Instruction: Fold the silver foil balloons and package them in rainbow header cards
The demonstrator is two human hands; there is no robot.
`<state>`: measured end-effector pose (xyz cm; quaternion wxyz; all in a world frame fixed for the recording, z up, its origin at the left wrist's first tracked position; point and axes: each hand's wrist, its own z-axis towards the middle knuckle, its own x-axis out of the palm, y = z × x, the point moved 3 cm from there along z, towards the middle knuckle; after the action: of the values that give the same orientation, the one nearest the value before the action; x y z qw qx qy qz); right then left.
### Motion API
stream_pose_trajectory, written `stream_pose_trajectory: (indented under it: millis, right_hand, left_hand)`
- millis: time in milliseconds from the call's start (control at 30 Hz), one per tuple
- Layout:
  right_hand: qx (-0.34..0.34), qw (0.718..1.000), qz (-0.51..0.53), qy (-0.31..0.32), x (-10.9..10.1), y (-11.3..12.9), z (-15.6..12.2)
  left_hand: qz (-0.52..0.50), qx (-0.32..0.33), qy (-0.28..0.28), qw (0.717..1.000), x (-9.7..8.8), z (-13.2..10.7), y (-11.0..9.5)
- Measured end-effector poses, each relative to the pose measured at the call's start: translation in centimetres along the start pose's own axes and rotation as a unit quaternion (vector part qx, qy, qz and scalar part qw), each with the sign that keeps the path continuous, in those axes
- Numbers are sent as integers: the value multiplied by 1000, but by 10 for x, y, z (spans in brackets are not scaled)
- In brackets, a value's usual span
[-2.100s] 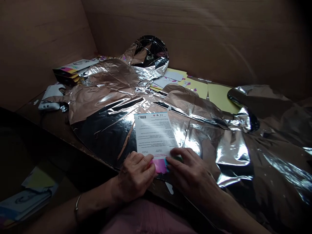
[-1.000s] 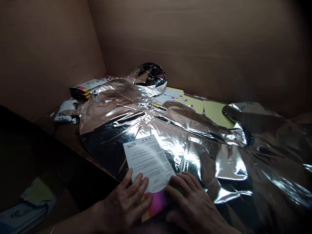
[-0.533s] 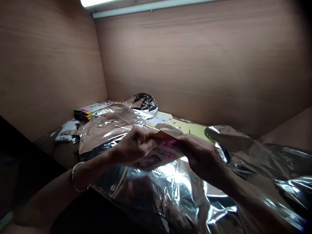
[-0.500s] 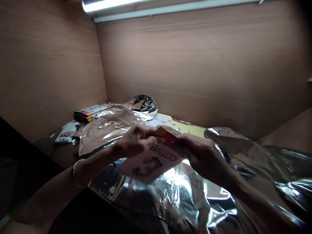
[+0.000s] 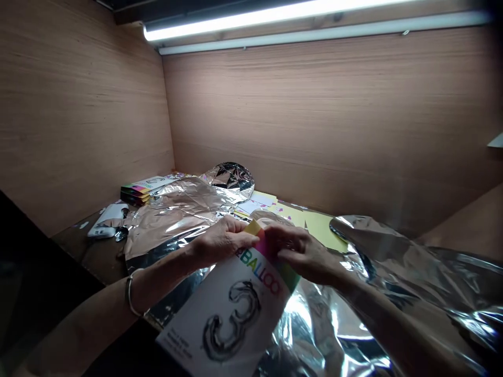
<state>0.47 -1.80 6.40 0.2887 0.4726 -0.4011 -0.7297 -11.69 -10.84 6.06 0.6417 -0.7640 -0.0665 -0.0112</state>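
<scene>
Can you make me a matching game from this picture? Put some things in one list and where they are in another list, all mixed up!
Things:
1. Number 3 balloon card
2. Bangle
3. Yellow paper sheets
4. Stack of balloon packets

Places:
A. In the far left corner, near the wooden wall
B. Around the left arm
C. Held up by the left hand and right hand
D. Behind the foil balloons

Right pairs: 1-C, 2-B, 3-D, 4-A
</scene>
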Motion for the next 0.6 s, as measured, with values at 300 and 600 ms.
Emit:
stream_pose_trajectory:
  millis: [300, 600]
  right_hand:
    - [122, 918, 358, 122, 6, -35, -4]
    - [94, 960, 262, -28, 16, -57, 0]
  left_hand:
    - [-91, -20, 55, 994, -17, -5, 18]
    - [-116, -5, 41, 992, -32, -2, 32]
